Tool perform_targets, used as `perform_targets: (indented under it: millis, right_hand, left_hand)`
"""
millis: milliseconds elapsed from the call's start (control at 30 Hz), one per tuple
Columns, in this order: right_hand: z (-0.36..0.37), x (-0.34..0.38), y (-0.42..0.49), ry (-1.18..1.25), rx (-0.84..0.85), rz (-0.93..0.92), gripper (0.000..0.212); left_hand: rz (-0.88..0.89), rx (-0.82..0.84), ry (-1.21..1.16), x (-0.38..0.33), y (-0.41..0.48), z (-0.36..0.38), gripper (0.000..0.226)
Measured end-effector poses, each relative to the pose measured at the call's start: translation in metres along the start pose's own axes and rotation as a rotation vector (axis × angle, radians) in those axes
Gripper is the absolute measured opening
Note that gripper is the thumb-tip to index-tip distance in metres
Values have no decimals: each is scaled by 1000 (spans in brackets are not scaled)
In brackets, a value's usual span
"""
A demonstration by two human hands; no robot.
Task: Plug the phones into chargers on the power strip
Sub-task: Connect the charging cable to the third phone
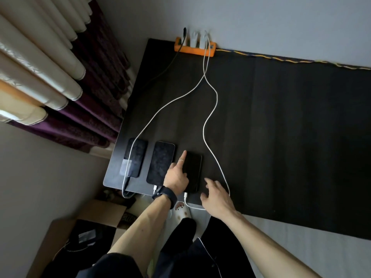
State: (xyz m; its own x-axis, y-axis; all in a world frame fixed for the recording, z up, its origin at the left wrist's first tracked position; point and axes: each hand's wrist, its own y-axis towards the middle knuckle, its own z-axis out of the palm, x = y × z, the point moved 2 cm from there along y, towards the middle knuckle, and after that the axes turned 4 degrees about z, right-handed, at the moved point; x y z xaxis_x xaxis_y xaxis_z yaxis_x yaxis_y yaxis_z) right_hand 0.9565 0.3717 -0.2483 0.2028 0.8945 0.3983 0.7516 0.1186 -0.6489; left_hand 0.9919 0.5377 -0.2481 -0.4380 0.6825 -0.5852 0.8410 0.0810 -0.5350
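Three dark phones lie side by side near the front left corner of the black table [281, 137]: a left phone [135, 157], a middle phone [160, 163] and a right phone [193, 173]. Each has a cable at its near end. An orange power strip [192, 49] at the far edge holds a black plug and two white chargers [198, 39]. White cables [210, 117] run from the chargers to the phones. My left hand [177, 175] rests its index finger on the right phone's left edge. My right hand [217, 194] hovers open beside that phone.
Cream and purple curtains [60, 77] hang at the left. Cardboard boxes [80, 227] stand on the floor under the table's left corner. A braided yellow cord [281, 60] runs from the strip along the wall to the right.
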Motion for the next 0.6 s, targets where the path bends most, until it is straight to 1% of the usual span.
perform_targets:
  millis: [67,133,167,233,333,367,433,533,600]
  right_hand:
    - [4,8,4,107,83,20,68]
    - [9,13,7,124,126,14,74]
    - [11,15,8,92,111,-3,77]
    - [15,16,8,-14,19,-49,84]
    - [20,19,5,-153,-107,-135,86]
    - [23,20,5,-211,-127,-169,82]
    - [27,23,6,-324,-137,-204,75]
    - [34,27,5,-391,-146,-168,71]
    - [37,29,4,-403,-168,-145,69]
  left_hand:
    - [13,-66,48,0,-7,7,74]
    - [35,-90,88,1,-13,13,64]
    - [50,-91,139,3,-16,15,60]
    - [86,-113,254,8,-22,14,54]
    - [110,-176,422,23,-28,1,58]
    - [96,-175,471,33,-29,-5,62]
    - [55,-113,531,55,-29,-14,71]
    - [37,-1,486,80,-28,-19,76]
    - [48,5,470,86,-28,-20,75]
